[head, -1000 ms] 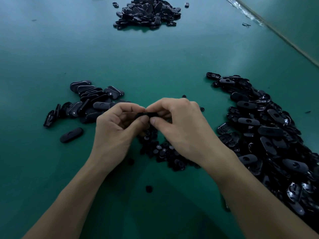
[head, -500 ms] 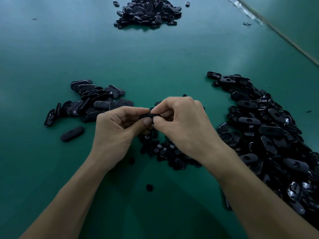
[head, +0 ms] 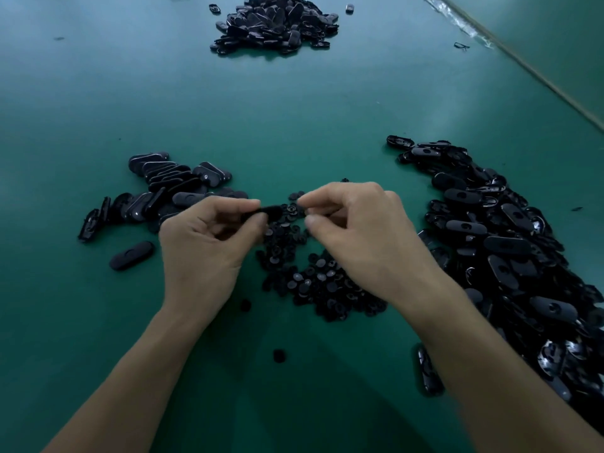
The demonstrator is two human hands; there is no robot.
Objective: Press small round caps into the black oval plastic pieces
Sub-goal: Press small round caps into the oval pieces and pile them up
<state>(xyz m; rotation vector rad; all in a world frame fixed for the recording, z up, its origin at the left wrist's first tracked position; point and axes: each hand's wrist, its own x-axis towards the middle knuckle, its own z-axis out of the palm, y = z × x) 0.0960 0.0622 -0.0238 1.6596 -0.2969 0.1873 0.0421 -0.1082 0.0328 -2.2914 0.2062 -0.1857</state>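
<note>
Hands are pictured over a green worktop [head: 294, 109]. A black oval plastic piece [head: 266, 211] is pinched between thumb and fingers of the left hand [head: 202, 246], its free end jutting rightward out of the grip, just apart from the right hand [head: 362, 237]. The right grip is curled, thumb and forefinger slightly parted; whether anything is held there cannot be told. A heap of small round black caps [head: 310, 282] lies on the worktop below both hands, flanked by piles of oval pieces left [head: 163, 188] and right [head: 506, 256].

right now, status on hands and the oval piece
Left hand pinches oval piece. Right hand curled beside it, nothing seen held. Cap pile below, nothing blocking.
</note>
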